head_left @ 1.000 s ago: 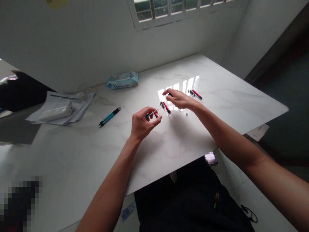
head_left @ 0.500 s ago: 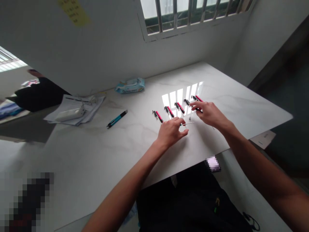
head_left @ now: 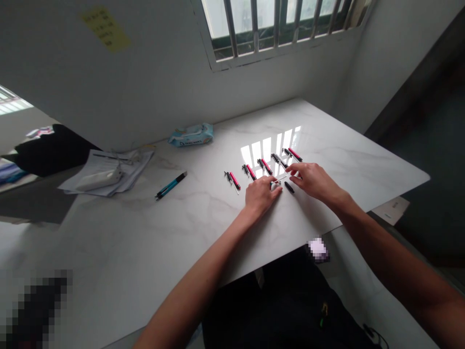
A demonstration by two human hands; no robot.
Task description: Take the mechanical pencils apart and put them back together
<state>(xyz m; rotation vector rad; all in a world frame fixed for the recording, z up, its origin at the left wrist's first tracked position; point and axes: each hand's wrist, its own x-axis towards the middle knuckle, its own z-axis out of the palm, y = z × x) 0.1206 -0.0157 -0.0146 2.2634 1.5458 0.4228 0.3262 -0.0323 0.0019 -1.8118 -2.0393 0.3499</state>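
Observation:
A thin white pen refill [head_left: 280,179] is pinched in my left hand [head_left: 260,195], which rests low over the table. My right hand [head_left: 312,180] closes its thumb and forefinger at the refill's far end. Just below those fingers, a short black pen barrel piece [head_left: 289,187] lies on the table. A tiny pen part [head_left: 279,182] is beside my left fingertips, partly hidden. Behind my hands, sets of pen parts lie in a slanting row, among them a red barrel [head_left: 235,181], another red barrel [head_left: 267,166] and a dark pen piece [head_left: 275,158].
Two blue-and-black pens [head_left: 170,186] lie together left of the row. A blue wipes packet [head_left: 191,134] is against the wall. Papers [head_left: 109,169] with a white object on top are at the table's left. The white marble table [head_left: 174,242] ends in front of my lap.
My right hand has let go of the black barrel piece, now lying on the table, and moved to the refill. My left hand has kept the refill and sits lower. The view has shifted slightly.

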